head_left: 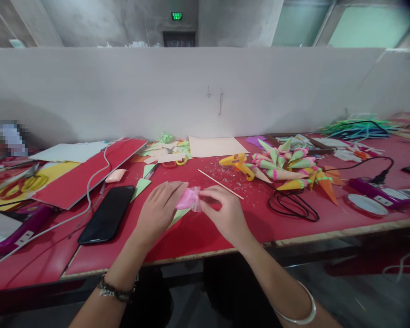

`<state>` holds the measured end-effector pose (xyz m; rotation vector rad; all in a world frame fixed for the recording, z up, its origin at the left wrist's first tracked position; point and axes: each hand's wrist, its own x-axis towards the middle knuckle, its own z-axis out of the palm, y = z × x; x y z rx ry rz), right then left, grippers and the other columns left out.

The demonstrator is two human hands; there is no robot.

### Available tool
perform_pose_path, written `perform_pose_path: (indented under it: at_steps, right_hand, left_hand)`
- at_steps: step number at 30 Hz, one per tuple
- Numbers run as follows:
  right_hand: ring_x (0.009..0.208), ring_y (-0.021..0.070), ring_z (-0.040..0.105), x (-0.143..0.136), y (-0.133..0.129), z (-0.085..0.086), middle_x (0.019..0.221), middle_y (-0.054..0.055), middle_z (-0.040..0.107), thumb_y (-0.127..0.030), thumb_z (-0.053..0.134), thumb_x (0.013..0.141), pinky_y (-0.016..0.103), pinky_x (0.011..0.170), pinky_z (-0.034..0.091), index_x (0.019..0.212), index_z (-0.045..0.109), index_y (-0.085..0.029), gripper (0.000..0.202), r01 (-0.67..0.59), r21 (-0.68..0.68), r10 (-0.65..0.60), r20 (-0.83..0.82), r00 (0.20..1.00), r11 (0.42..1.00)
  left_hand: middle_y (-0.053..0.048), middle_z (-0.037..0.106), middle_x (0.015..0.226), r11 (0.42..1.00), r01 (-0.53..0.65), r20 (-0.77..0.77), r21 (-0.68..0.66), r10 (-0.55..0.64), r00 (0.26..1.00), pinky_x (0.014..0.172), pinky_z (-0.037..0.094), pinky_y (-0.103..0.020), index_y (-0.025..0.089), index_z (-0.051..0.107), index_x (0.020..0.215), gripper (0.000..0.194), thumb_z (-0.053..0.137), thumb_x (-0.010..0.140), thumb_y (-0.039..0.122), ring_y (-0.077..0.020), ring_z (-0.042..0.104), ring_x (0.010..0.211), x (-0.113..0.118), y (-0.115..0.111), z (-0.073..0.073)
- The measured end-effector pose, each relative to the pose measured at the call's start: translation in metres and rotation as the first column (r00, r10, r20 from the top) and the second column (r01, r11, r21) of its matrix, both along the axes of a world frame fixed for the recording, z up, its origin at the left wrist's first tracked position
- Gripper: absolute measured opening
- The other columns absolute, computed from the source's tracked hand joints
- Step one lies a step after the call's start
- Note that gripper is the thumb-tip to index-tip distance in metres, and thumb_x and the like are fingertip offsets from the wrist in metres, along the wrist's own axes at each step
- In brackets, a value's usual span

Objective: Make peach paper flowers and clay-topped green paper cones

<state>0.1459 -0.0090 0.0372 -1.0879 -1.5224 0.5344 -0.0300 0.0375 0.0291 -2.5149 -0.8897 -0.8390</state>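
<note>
Over the near edge of the red table, my left hand (161, 206) is closed round a small, shiny pink wrapped piece (188, 199). Whether the piece is thin plastic or paper I cannot tell. Thumb and fingertips of my right hand (225, 210) pinch its gathered right end. Under my hands, a pale green paper piece (178, 217) lies partly hidden. A thin wooden stick (220, 184) rests just beyond my right hand. To the left of my left hand is a black phone (107, 214), with a small peach packet (115, 176) behind it.
A yellow glue gun (237, 165) lies beside a heap of green, pink and orange paper cones (283, 164). Its black cord (294, 209) coils near a purple power strip (379, 192) and white dish (367, 204). Red board (92, 175), scissors (12, 189) and a white cable (92, 182) lie left.
</note>
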Motion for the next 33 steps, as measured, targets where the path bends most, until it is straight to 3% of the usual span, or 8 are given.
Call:
perform_pose_path:
  at_steps: [5,10,16,20,23,26,29,33]
  right_hand:
    - [0.071,0.0122,0.058,-0.003,0.004,-0.006,0.085,0.003,0.059,-0.018,0.058,0.072,0.024,0.062,0.049,0.086,0.064,-0.020,0.016,-0.146,-0.085,0.129,-0.178,0.976,0.986]
    - [0.073,0.0133,0.057,-0.003,0.003,-0.006,0.076,0.002,0.057,-0.014,0.056,0.072,0.025,0.065,0.047,0.074,0.062,-0.019,0.009,-0.026,0.006,0.027,-0.108,0.994,1.000]
    - [0.072,0.0126,0.054,-0.004,0.002,-0.003,0.075,0.001,0.056,-0.015,0.051,0.076,0.025,0.065,0.044,0.073,0.059,-0.018,0.009,-0.020,0.017,0.021,-0.026,0.999,1.000]
    - [0.062,0.0102,0.054,-0.006,-0.002,0.003,0.067,-0.001,0.056,-0.024,0.050,0.080,0.022,0.059,0.044,0.074,0.056,-0.019,0.009,0.039,0.010,-0.035,-0.248,0.968,0.999]
    - [0.056,0.0090,0.054,-0.006,-0.002,0.004,0.059,-0.003,0.058,-0.026,0.054,0.077,0.022,0.057,0.045,0.076,0.059,-0.019,0.008,0.007,-0.066,-0.034,-0.417,0.908,0.998]
    - [0.057,0.0091,0.057,-0.005,0.002,0.001,0.066,-0.001,0.064,-0.026,0.059,0.073,0.023,0.059,0.047,0.080,0.064,-0.020,0.011,-0.095,-0.122,0.021,-0.505,0.863,0.988]
    - [0.057,0.0093,0.058,-0.004,0.004,-0.002,0.069,0.001,0.066,-0.027,0.058,0.074,0.024,0.058,0.049,0.081,0.067,-0.019,0.013,-0.158,-0.133,0.062,-0.539,0.840,0.978]
    - [0.053,0.0088,0.058,-0.003,0.004,-0.003,0.068,0.001,0.067,-0.029,0.057,0.075,0.023,0.054,0.049,0.075,0.067,-0.019,0.014,-0.179,-0.147,0.067,-0.562,0.824,0.973]
  left_hand:
    - [-0.013,0.055,0.108,0.994,-0.008,-0.003,0.108,0.008,1.000,0.088,0.040,-0.035,0.014,0.039,0.124,0.042,0.035,0.083,0.010,-0.0218,0.049,0.102,0.003,-0.001,0.001]
    - [-0.013,0.056,0.103,0.992,0.009,-0.062,0.127,-0.001,0.998,0.087,0.040,-0.035,0.012,0.042,0.121,0.037,0.036,0.085,0.014,-0.0218,0.051,0.098,0.006,-0.002,-0.001]
    - [-0.012,0.057,0.104,0.998,-0.024,-0.090,0.054,0.029,0.996,0.084,0.041,-0.032,0.013,0.045,0.119,0.035,0.035,0.085,0.014,-0.0208,0.052,0.099,0.005,-0.003,-0.001]
    - [-0.013,0.056,0.109,0.971,-0.238,-0.107,-0.006,0.236,0.966,0.081,0.042,-0.034,0.013,0.043,0.121,0.040,0.034,0.082,0.011,-0.0232,0.052,0.099,0.000,0.003,0.002]
    - [-0.015,0.055,0.111,0.878,-0.473,-0.160,-0.071,0.458,0.874,0.078,0.043,-0.038,0.012,0.041,0.124,0.044,0.035,0.080,0.011,-0.0274,0.052,0.100,-0.009,0.012,-0.005]
    - [-0.020,0.053,0.114,0.803,-0.573,-0.274,-0.162,0.521,0.808,0.078,0.044,-0.040,0.006,0.041,0.122,0.044,0.036,0.079,0.013,-0.0307,0.050,0.104,-0.018,0.018,-0.019]
    - [-0.021,0.049,0.119,0.814,-0.533,-0.311,-0.229,0.458,0.833,0.081,0.043,-0.040,0.003,0.042,0.120,0.044,0.037,0.077,0.011,-0.0306,0.046,0.109,-0.017,0.016,-0.025]
    - [-0.018,0.047,0.121,0.904,-0.377,-0.186,-0.201,0.342,0.921,0.087,0.040,-0.041,0.005,0.042,0.119,0.040,0.033,0.081,0.012,-0.0281,0.042,0.111,0.001,0.005,-0.014]
